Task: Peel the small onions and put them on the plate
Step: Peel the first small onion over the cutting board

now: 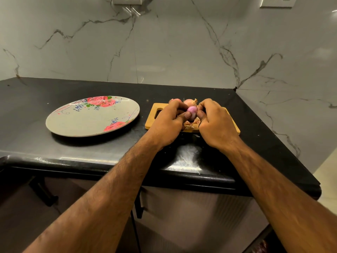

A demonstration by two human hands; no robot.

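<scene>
A: Hands, what're they doing?
B: Both are over the rectangular light-wood cutting board (149, 124), w/ one small glossy pink-purple onion (192, 110) between them. Left hand (167, 123): fingers curled, thumb pressed on the onion's near side. Right hand (217, 123): fingers curled too, thumb & fingertips pinching the onion's right side.
A: Onion on the board or lifted?
B: Held just above it; can't tell if it touches. Its visible side looks bare of skin.
A: Other onions?
B: Two more small onions w/ dry tan skin at the board's far edge: one (189, 102) right behind the held one, the other (175, 100) to its left, partly hidden by the left knuckles.
A: Peels?
B: Loose papery brown peel scraps (190, 124) on the board, under the hands.
A: Plate?
B: The round grey plate w/ pink rose print (87, 121) sits left of the board on the black stone countertop (54, 148), near but apart. Grey-veined white marble wall (164, 52) behind.
</scene>
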